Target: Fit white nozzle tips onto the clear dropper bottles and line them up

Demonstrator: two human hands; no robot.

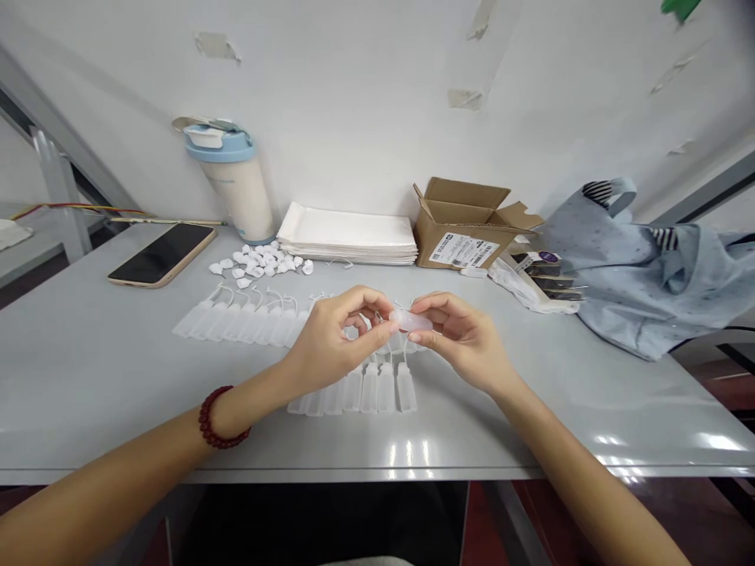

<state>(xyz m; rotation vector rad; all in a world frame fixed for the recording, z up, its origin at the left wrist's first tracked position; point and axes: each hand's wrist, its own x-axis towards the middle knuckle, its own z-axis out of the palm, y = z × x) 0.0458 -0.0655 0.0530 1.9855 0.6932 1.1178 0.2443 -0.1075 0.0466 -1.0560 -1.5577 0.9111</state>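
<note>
Both hands are closed on one small translucent plastic bottle (413, 321), held sideways above the table. My left hand (339, 330) pinches its neck end between thumb and fingers. Around its body are the thumb and fingers of my right hand (463, 334). Whether a cap sits in the left fingertips I cannot make out. Beneath the hands lies a row of similar bottles (370, 389) with thin white cords at their necks. Another such row (236, 321) extends to the left, partly hidden by my left hand.
White caps (265, 259) lie in a loose pile by a tumbler (236, 185). A phone (165, 255) rests at left. Behind the hands are stacked white sheets (348, 232) and an opened cardboard box (457, 228). Packaged dark items (543, 275) and blue-grey cloth (654, 267) occupy the right.
</note>
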